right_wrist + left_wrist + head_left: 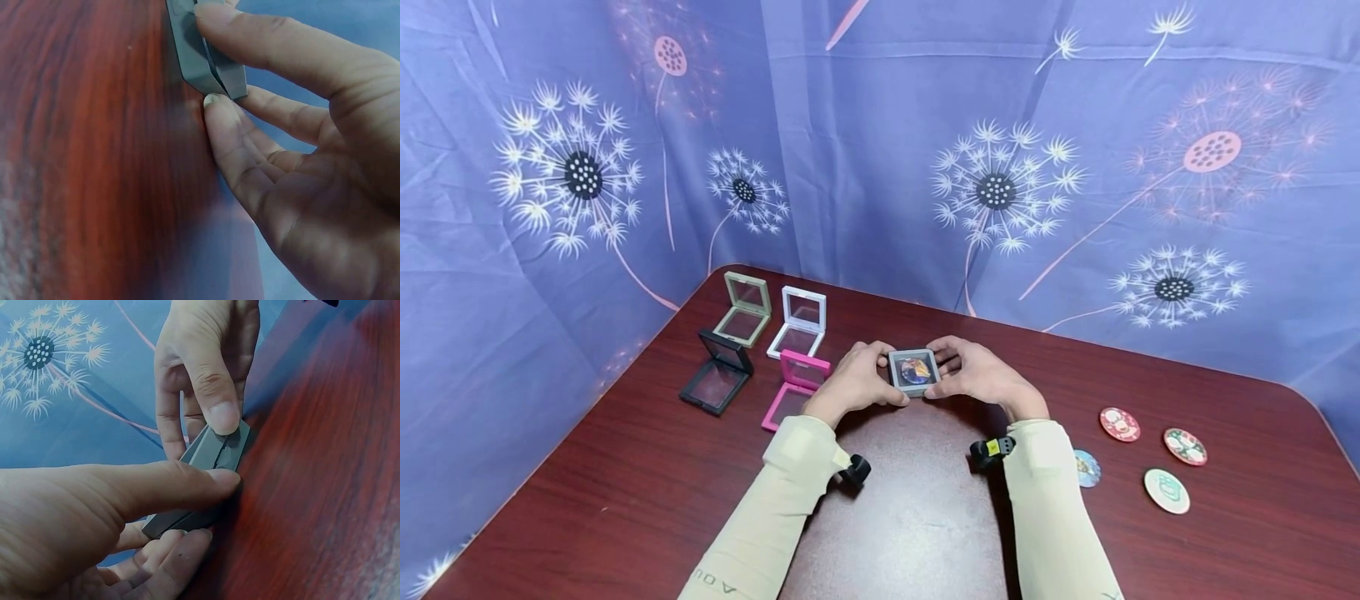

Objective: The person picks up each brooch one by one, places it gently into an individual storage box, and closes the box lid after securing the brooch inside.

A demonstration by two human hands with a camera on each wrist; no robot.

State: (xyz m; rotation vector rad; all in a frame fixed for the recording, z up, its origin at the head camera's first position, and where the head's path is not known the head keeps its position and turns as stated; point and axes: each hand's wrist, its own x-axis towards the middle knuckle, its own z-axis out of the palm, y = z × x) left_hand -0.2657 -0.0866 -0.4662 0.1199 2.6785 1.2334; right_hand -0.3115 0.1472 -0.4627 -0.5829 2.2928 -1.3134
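Note:
A small square grey display case (913,354) with a clear window is between both hands in the head view. Behind its window shows a round badge (915,371) in blue and orange. My left hand (856,379) grips the left side, thumb at the near edge. On the right side my right hand (981,373) pinches the case, its thumb on the near corner and fingers behind. Seen edge-on in the left wrist view, the case (234,450) has a seam between its two halves. The right wrist view shows a narrow gap along the case (190,50) near the thumb.
Four-sided open cases stand at left: green (747,310), white (805,291), black (700,406) and pink (774,406), partly behind the left hand. Round badges lie right: red (1120,424), red-green (1185,447), white (1167,490), blue (1087,468) partly behind the sleeve. A curtain (880,167) hangs behind.

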